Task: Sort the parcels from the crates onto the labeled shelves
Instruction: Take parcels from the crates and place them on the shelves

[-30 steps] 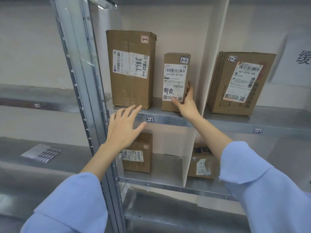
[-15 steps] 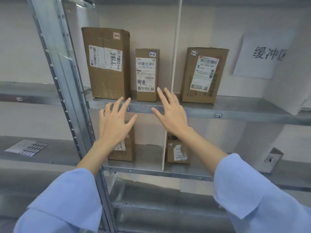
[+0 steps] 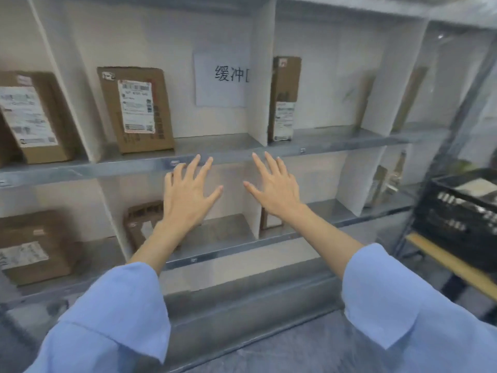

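Observation:
My left hand (image 3: 188,192) and my right hand (image 3: 274,184) hover side by side in front of the metal shelf (image 3: 231,154), fingers spread, holding nothing. On the upper shelf stand cardboard parcels: one at the far left (image 3: 29,117), a labelled box (image 3: 137,109) and a narrow tall box (image 3: 283,98) right of a white divider. The lower shelf holds a parcel at the left (image 3: 35,246), one partly behind my left wrist (image 3: 139,222) and a small one (image 3: 269,220) behind my right wrist. A black crate (image 3: 457,211) with parcels sits at the right.
A white paper sign (image 3: 223,79) with printed characters hangs on the back wall. White dividers (image 3: 261,84) split the shelves into bays. More thin parcels (image 3: 384,184) lean in the right bays. The crate rests on a wooden-topped stand (image 3: 451,262). A grey floor lies below.
The view has swung right along the shelves, so the left parcels slid out of sight and the crate came into view. My right hand left the small parcel earlier; both hands stay raised and spread.

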